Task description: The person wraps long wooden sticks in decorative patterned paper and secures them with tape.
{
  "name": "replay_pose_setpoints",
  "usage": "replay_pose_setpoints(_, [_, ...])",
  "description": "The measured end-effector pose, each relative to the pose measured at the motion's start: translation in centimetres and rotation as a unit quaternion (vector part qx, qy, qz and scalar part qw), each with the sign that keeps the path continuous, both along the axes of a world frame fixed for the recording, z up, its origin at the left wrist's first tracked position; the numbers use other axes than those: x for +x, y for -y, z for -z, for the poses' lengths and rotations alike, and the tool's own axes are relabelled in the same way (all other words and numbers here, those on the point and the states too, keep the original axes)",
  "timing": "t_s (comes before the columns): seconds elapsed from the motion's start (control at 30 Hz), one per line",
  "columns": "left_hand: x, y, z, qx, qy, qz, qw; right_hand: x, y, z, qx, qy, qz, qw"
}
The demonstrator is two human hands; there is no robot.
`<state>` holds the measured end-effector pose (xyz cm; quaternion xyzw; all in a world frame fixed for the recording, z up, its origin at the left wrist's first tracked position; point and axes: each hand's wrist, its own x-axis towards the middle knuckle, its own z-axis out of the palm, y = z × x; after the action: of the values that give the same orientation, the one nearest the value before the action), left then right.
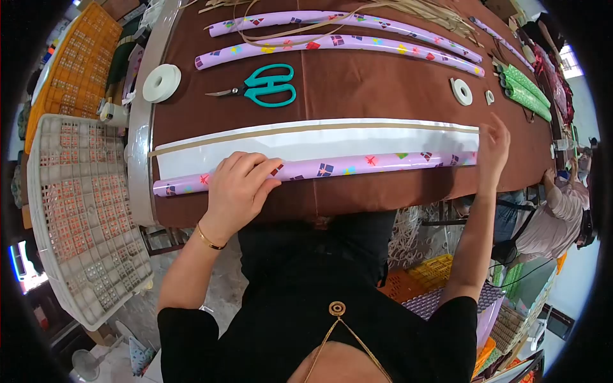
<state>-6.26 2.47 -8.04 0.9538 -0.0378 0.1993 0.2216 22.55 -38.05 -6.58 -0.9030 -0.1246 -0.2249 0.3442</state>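
A partly unrolled purple wrapping paper roll point(357, 168) with gift-box prints lies across the near part of the table, its white underside facing up. My left hand point(239, 185) is closed over the roll near its left end, thumb along the near side. A narrow tan strip point(306, 128) runs lengthwise on the white side and sticks out a little past the left edge. My right hand point(495, 150) is at the paper's right edge, where the strip ends, with its fingers bent; what they hold, if anything, is hidden.
Teal-handled scissors point(271, 86) lie beyond the paper, between a large white tape roll point(162, 83) and a smaller tape roll point(461, 92). Two finished purple rolls point(338, 43), loose tan strips point(408, 16) and green rolls point(525, 92) are farther back. Plastic crates point(96, 217) stand left; another person point(552, 220) is at right.
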Motion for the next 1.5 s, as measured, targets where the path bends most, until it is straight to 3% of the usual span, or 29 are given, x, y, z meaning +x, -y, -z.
replay_pose_setpoints(0.1, [-0.4,0.4,-0.2,-0.001,-0.009,-0.002,1.000,-6.3,-5.4,-1.2,-0.140,0.071,-0.203,0.967])
replay_pose_setpoints(0.13, [-0.6,0.6,-0.2,-0.006,-0.015,-0.004,1.000,-8.0,-6.5,-0.4,-0.128,0.046,-0.258,0.956])
replay_pose_setpoints(0.23, [-1.2,1.2,-0.3,-0.012,-0.028,-0.005,1.000,-11.9,-9.3,-0.2,-0.157,-0.024,-0.357,0.921])
replay_pose_setpoints(0.3, [-1.4,1.2,-0.4,-0.010,-0.039,-0.007,0.999,-12.2,-10.2,0.3,-0.171,0.009,-0.399,0.901])
replay_pose_setpoints(0.53, [-0.1,2.8,-1.9,-0.017,-0.045,-0.008,0.999,-10.8,-11.1,0.5,-0.147,-0.021,-0.390,0.909])
replay_pose_setpoints(0.8, [0.6,3.0,0.7,0.004,0.031,-0.008,0.999,-10.3,-11.3,1.0,-0.176,-0.014,-0.390,0.904])
replay_pose_setpoints(0.83, [0.7,3.0,0.8,0.010,0.024,-0.013,1.000,-10.1,-10.8,1.7,-0.141,-0.056,-0.373,0.915])
replay_pose_setpoints(0.9, [0.8,3.0,1.0,0.023,0.015,-0.031,0.999,-10.0,-11.4,0.9,-0.172,-0.014,-0.401,0.900])
replay_pose_setpoints(1.07, [1.6,2.3,1.1,0.019,0.026,-0.003,0.999,-9.3,-11.7,0.8,-0.158,-0.055,-0.405,0.899])
replay_pose_setpoints(1.3, [1.8,1.9,1.1,-0.005,-0.009,0.014,1.000,-8.9,-11.4,1.4,-0.173,-0.040,-0.399,0.900])
replay_pose_setpoints(1.5, [1.3,2.0,0.7,0.041,0.005,0.018,0.999,-10.0,-11.7,1.2,-0.167,0.021,-0.400,0.901])
